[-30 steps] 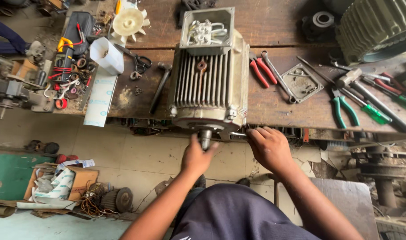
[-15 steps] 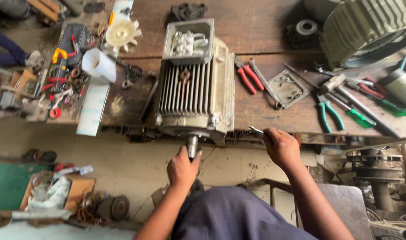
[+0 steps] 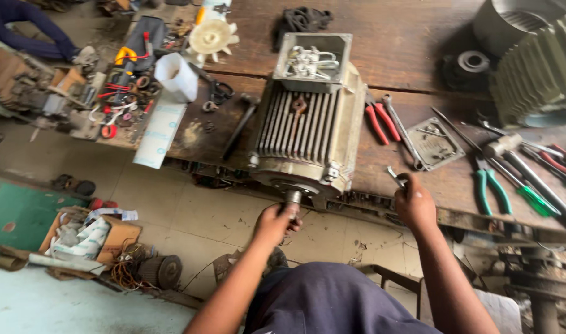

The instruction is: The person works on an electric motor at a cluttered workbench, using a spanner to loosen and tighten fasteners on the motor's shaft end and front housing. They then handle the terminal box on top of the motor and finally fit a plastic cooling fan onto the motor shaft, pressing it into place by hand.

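Steel motor shaft [image 3: 293, 198] gripped by left hand [image 3: 274, 224] — right hand [image 3: 414, 204] clutches small spanner [image 3: 395, 175].

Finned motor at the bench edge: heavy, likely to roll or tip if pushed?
The motor looks like cast metal with thick fins, so probably heavy. Its rounded body could roll sideways. Its shaft, gripped by the left hand, overhangs the workbench, so pulling outward might tip it off.

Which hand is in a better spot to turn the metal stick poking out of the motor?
Probably the left hand: it already grips the shaft at the front of the motor. The right hand is off to the side, holding a small wrench.
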Tool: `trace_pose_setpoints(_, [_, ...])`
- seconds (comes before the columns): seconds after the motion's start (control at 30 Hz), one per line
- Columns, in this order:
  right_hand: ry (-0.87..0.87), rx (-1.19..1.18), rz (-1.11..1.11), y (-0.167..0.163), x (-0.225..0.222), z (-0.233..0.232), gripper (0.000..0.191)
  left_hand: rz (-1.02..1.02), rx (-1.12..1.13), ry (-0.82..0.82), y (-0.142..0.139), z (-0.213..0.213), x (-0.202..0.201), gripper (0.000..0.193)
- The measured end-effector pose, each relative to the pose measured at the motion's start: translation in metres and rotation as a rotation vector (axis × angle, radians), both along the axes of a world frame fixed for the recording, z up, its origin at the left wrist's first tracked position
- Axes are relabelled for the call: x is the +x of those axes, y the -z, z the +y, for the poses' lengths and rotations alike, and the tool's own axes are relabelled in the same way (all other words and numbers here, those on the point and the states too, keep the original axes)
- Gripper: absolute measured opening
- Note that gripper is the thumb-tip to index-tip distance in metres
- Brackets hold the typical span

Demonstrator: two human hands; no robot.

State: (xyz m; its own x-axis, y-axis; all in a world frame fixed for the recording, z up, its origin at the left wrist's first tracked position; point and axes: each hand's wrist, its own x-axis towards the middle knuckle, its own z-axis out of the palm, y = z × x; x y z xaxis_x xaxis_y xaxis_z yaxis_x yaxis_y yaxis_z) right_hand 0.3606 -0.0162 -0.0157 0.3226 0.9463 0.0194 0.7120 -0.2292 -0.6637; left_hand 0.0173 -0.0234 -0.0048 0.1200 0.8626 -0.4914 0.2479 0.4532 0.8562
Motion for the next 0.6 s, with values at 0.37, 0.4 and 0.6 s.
trace_pose_setpoints(0.37, [-0.078, 0.078, 0.453, -0.004, -0.025, 0.044, 0.045, -0.415, -0.114, -0.078, 0.004, 0.008, -0.014, 0.051])
trace_pose_setpoints(0.4, [-0.121, 0.152, 0.330, -0.004, -0.027, 0.046, 0.046, -0.562, -0.254, -0.025, 0.007, 0.011, -0.018, 0.049])
trace_pose_setpoints(0.6, [-0.157, 0.263, 0.002, -0.015, -0.043, 0.057, 0.057, 0.448, 0.318, 0.166, 0.015, 0.003, 0.001, 0.041])
